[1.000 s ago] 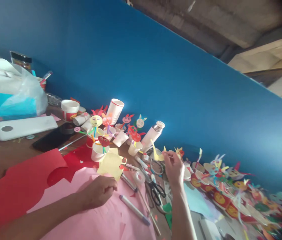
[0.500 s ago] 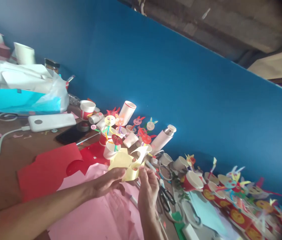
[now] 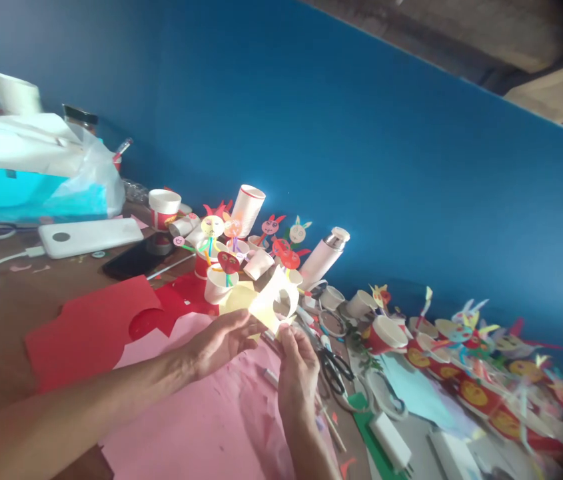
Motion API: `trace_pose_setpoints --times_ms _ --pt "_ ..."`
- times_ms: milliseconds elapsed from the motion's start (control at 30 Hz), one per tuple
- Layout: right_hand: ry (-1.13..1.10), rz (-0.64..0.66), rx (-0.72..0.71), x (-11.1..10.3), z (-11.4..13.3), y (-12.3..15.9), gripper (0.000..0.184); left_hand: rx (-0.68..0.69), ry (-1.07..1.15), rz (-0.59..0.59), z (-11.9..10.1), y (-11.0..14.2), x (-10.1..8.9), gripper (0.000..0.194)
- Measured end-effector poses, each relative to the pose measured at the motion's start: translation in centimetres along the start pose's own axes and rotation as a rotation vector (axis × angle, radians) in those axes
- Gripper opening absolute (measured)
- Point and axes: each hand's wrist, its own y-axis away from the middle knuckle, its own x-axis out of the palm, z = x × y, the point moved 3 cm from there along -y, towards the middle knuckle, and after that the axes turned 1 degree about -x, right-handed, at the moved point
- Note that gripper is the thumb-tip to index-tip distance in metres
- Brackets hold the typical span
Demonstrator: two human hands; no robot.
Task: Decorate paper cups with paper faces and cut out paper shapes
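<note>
A pale yellow paper (image 3: 267, 308) with a round hole cut through it stands up in bright light, pinched at its lower edge by my right hand (image 3: 298, 363). My left hand (image 3: 224, 341) is beside its left corner, fingers loosely apart; whether a fingertip touches the paper I cannot tell. Another yellow paper piece (image 3: 236, 298) lies just behind. Below both hands spreads a pink paper sheet (image 3: 181, 413), with red paper (image 3: 96, 327) to its left. Paper cups (image 3: 218, 285) with paper-faced figures stand beyond the hands.
Black-handled scissors (image 3: 336, 370) lie right of my right hand. A white thermos (image 3: 325, 257) leans near the blue wall (image 3: 361, 153). At left are a power bank (image 3: 91, 237) and a phone (image 3: 136, 257). Decorated cups (image 3: 471, 393) line the right side, near a white charger (image 3: 390, 440).
The holed yellow paper has been turned upright, showing its opening, and stays in my right fingers. My left fingers have loosened from it. The view has shifted slightly.
</note>
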Motion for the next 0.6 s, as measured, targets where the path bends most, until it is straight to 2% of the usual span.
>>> trace_pose_setpoints --times_ms 67,133,267,333,433,600 --pt "0.031 -0.008 -0.011 0.2 0.2 0.2 0.017 -0.006 -0.151 0.063 0.5 0.3 0.8 0.033" --pt "0.087 0.000 -0.027 0.5 0.4 0.4 0.018 -0.016 -0.317 0.036 1.0 0.4 1.1 0.031" --pt "0.150 0.053 -0.069 1.3 0.7 0.9 0.019 -0.044 -0.490 -0.307 1.4 0.2 -0.3 0.033" --pt "0.195 0.071 -0.071 1.3 0.6 1.1 0.020 -0.065 -0.491 -0.421 1.3 0.0 -1.1 0.038" --pt "0.258 0.085 -0.066 0.9 0.5 1.0 0.025 -0.039 -0.508 -0.438 1.0 -0.1 -1.8 0.039" --pt "0.287 0.119 -0.117 0.6 0.7 0.9 0.026 0.036 -0.605 -0.441 0.5 -0.2 -1.7 0.034"
